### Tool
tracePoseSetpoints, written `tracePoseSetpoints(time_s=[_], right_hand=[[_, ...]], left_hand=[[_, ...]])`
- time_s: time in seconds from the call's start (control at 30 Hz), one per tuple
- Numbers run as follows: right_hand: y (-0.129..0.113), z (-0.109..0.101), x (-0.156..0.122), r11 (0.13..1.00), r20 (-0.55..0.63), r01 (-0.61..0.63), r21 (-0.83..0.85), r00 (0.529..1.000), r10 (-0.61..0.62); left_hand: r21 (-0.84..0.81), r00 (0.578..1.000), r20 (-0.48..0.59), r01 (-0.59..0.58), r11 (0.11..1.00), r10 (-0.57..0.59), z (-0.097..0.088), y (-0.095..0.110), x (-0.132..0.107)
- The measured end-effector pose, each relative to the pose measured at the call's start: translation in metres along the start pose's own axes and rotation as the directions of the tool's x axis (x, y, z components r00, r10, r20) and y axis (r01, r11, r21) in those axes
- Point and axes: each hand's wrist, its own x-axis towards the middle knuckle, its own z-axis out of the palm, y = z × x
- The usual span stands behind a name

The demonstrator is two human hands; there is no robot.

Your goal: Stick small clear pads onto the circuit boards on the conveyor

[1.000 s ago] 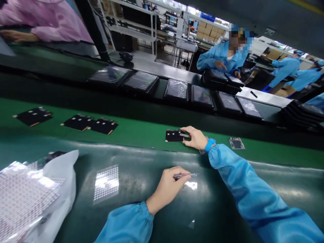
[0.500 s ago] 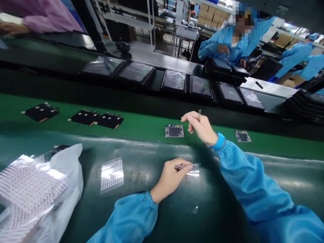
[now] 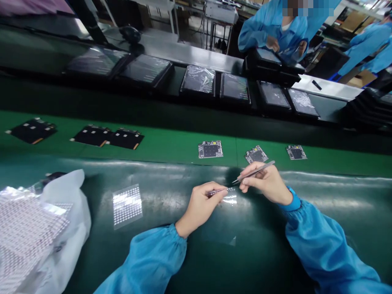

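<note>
My left hand (image 3: 205, 206) pinches a clear sticker sheet (image 3: 230, 199) with small shiny pads, curled over at the fingers. In my right hand (image 3: 266, 181) is a pair of metal tweezers (image 3: 255, 172), its tips pointing left and down just above the sheet's edge. Whether the tips touch a sticker is too small to tell. Directly behind my right hand lies a circuit board (image 3: 256, 154), tilted on the green belt and partly covered by the fingers. Another circuit board (image 3: 210, 150) lies to its left and a third circuit board (image 3: 296, 152) to its right.
A second sticker sheet (image 3: 128, 206) lies left on the dark green bench (image 3: 171, 196). A white plastic bag (image 3: 69, 228) with stacked sticker sheets (image 3: 27, 241) fills the near left. Black panels (image 3: 125, 137) rest on the belt. Film-covered black trays (image 3: 199, 79) line the back; a co-worker (image 3: 275, 34) stands beyond.
My right hand has come down from above the belt toward the left hand's sheet, and the tweezers now show clearly. A circuit board behind it has come into view. The camera view has shifted slightly.
</note>
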Motion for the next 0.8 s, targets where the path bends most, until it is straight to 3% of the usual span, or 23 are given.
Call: tracePoseSetpoints(time_s=[0.17, 0.8], right_hand=[[0.0024, 0.0024, -0.0044, 0.993, -0.022, -0.019, -0.113, 1.000, 0.016], [0.0017, 0.0079, -0.0016, 0.997, -0.021, -0.009, -0.080, 1.000, 0.007]], left_hand=[[-0.003, 1.000, 0.014, -0.014, 1.000, 0.014, -0.0011, -0.0070, -0.0006], [0.009, 1.000, 0.010, -0.016, 1.000, 0.016, -0.0012, -0.0025, -0.0008]])
